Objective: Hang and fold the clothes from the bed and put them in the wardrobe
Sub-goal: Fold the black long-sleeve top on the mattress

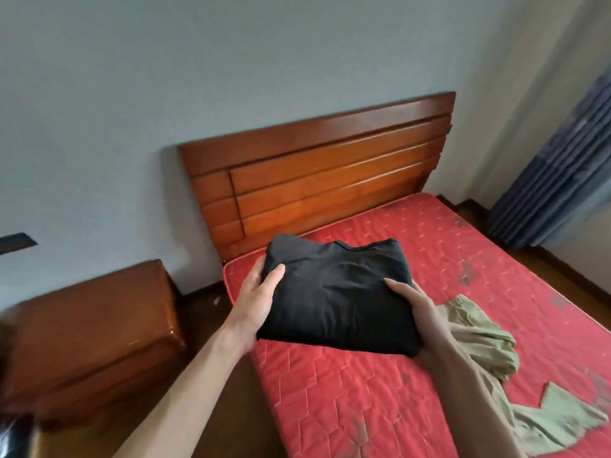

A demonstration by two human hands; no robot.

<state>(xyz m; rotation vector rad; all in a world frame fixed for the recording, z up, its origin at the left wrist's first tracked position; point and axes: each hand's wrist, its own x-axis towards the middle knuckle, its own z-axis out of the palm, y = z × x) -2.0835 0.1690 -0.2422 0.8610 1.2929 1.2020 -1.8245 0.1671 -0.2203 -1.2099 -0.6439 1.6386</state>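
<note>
A folded black garment [340, 292] is held up over the near left corner of the red mattress [363, 408]. My left hand [258, 302] grips its left edge, thumb on top and fingers underneath. My right hand [416, 312] grips its right edge the same way, thumb lying across the top. An unfolded olive-green garment [489, 345] lies crumpled on the mattress to the right, partly hidden behind my right forearm.
A wooden headboard [324, 173] stands against the grey wall. A brown wooden nightstand [89, 335] sits left of the bed, with a strip of dark floor between them. Blue curtains [562, 170] hang at the far right. The wardrobe is out of view.
</note>
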